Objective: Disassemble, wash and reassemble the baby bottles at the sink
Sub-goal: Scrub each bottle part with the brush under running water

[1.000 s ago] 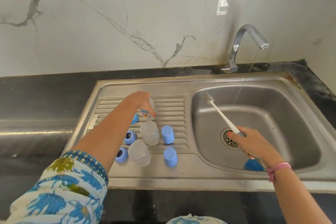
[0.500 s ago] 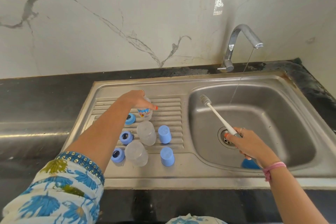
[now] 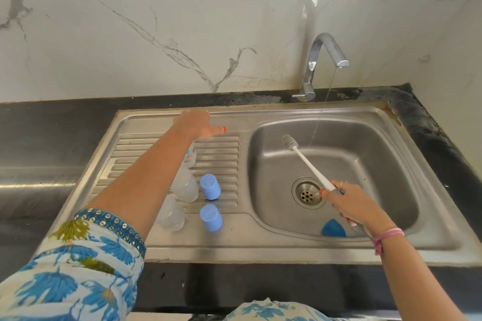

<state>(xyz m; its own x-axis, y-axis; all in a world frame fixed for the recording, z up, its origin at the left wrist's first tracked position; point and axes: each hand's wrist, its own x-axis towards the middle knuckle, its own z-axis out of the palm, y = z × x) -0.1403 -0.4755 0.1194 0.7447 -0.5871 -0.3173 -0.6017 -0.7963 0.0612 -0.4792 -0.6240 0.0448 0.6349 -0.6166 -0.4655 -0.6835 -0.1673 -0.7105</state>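
My left hand (image 3: 198, 124) hovers over the far end of the draining board (image 3: 221, 148), thumb stretched out, touching nothing that I can see. Below its wrist stands a small printed bottle (image 3: 190, 156). Two clear bottle bodies (image 3: 186, 186) (image 3: 172, 214) stand along my forearm, with two blue caps (image 3: 210, 187) (image 3: 211, 217) to their right. My right hand (image 3: 357, 206) grips the white handle of a bottle brush (image 3: 307, 161) over the basin. The brush's bristle head points up and left. My left arm hides the parts behind it.
The steel sink basin (image 3: 365, 151) has a drain (image 3: 307, 194) in its middle and a blue object (image 3: 333, 228) at its near wall. A thin stream runs from the tap (image 3: 320, 60). Black counter (image 3: 52, 133) surrounds the sink, under a marble wall.
My left hand has let go of the printed bottle and moved up and away toward the back of the draining board. The right hand still holds the brush in about the same place.
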